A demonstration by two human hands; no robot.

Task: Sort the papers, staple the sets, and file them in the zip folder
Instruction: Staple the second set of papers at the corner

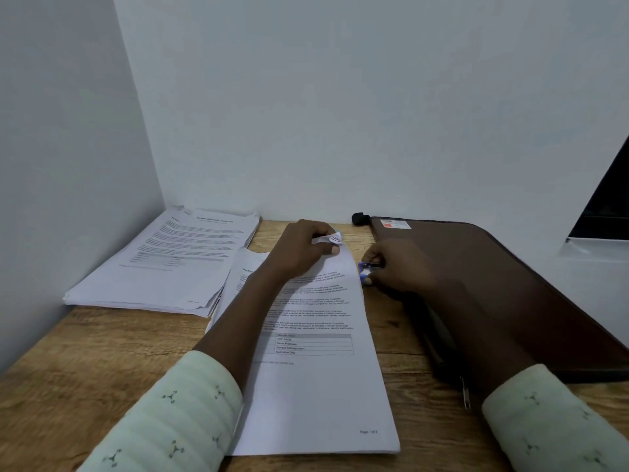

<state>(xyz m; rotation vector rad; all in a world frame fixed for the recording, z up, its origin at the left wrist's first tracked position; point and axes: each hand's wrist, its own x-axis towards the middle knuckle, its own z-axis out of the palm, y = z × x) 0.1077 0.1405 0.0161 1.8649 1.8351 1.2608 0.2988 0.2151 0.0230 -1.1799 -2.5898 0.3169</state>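
Note:
A set of printed pages (320, 379) lies lengthwise in the middle of the wooden desk (102, 362). My left hand (303, 250) pinches the folded-up top right corner of that set. Just right of the sheet's edge, my right hand (398, 267) grips a small blue stapler (366, 269), most of it hidden by my fingers. A thick pile of other printed papers (170, 264) sits in the far left corner. The dark brown zip folder (503, 294) lies flat on the right, its zip pull (467, 396) hanging near the front.
White walls close the desk at the back and on the left. A small black object (359, 218) rests at the folder's far left corner. A dark panel (606, 202) stands beyond a white ledge at the far right.

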